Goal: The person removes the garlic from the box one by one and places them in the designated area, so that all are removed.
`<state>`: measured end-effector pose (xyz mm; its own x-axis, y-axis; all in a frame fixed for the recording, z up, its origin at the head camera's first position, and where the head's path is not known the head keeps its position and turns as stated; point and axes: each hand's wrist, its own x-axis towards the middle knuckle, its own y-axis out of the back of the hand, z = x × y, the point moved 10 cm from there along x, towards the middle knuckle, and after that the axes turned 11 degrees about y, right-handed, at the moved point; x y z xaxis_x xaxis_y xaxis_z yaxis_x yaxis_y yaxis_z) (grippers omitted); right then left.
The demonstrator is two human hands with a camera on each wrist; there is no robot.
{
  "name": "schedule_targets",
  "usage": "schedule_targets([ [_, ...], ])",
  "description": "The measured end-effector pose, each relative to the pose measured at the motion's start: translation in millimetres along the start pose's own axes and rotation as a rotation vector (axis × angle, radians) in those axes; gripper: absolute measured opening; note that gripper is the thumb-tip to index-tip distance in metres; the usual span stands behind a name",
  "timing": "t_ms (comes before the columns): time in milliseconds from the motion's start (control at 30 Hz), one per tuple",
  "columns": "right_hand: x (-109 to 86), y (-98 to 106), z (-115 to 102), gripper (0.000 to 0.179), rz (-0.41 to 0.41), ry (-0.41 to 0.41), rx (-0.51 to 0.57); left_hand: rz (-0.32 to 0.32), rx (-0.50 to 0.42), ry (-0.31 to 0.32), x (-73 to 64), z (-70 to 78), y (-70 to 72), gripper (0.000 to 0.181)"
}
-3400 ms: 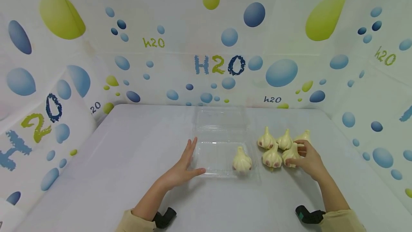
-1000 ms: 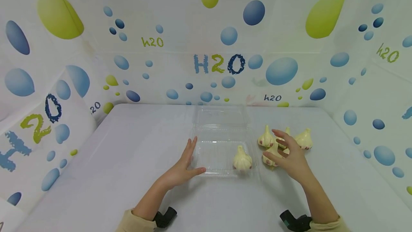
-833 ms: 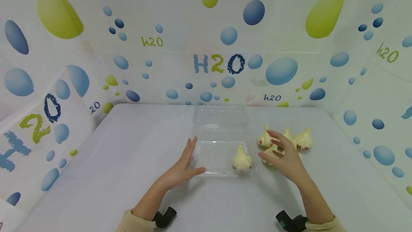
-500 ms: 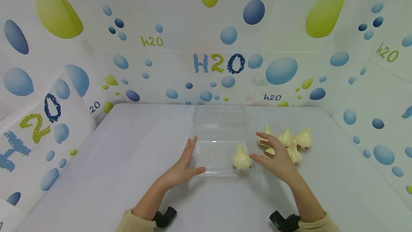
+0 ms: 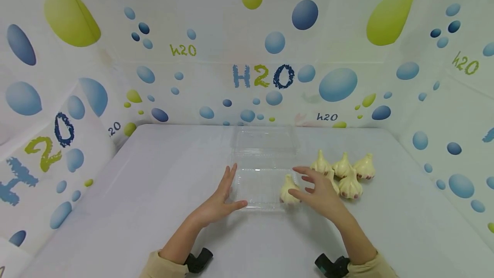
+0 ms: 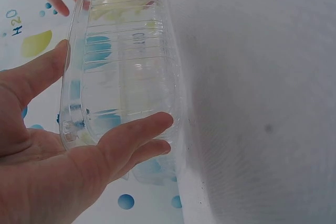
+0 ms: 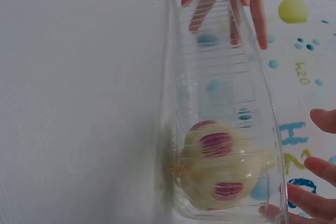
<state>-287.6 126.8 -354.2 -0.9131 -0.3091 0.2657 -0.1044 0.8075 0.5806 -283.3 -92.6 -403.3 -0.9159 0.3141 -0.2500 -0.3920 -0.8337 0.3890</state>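
Observation:
A clear plastic clamshell container lies opened out on the table, its lid folded back behind it. One garlic bulb sits at the right end of its tray; purple patches show on the bulb through the ribbed wall in the right wrist view. With fingers spread, my left hand rests against the tray's left side. My right hand hovers at the right side, thumb and fingers apart and holding nothing, its thumb overlapping the bulb in the head view. Several more garlic bulbs are grouped just right of that hand, one partly hidden behind it.
The white tabletop runs back to a white sheet printed with blue and green ovals and lettering. Black wrist devices sit at both cuffs.
Right fingers were around a front bulb in the group; they have left it there and moved left, empty, to the container's right side. Left hand and container stay in place.

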Motion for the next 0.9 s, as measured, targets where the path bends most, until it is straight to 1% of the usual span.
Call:
schedule_targets([
  [167, 1.1, -11.4, -4.3, 0.049, -0.053, 0.037, -0.081, -0.002, 0.003, -0.007, -0.2, 1.0, -0.1, 0.094],
  [267, 2.9, -16.6, -8.9, 0.048, -0.070, 0.066, -0.130, -0.003, 0.003, -0.004, -0.1, 0.4, 0.0, 0.094],
  [567, 8.7, -26.2, -10.1, 0.060, -0.114, 0.071, -0.205, -0.004, -0.007, -0.006, 0.5, 0.2, -0.8, 0.095],
  [700, 13.3, -27.9, -10.8, 0.061, -0.132, 0.075, -0.243, -0.003, -0.011, -0.006, 0.3, 0.2, -0.3, 0.095],
  [900, 18.3, -32.9, -8.7, 0.064, -0.156, 0.082, -0.243, -0.007, -0.018, -0.002, -0.8, 0.5, -0.5, 0.095],
])
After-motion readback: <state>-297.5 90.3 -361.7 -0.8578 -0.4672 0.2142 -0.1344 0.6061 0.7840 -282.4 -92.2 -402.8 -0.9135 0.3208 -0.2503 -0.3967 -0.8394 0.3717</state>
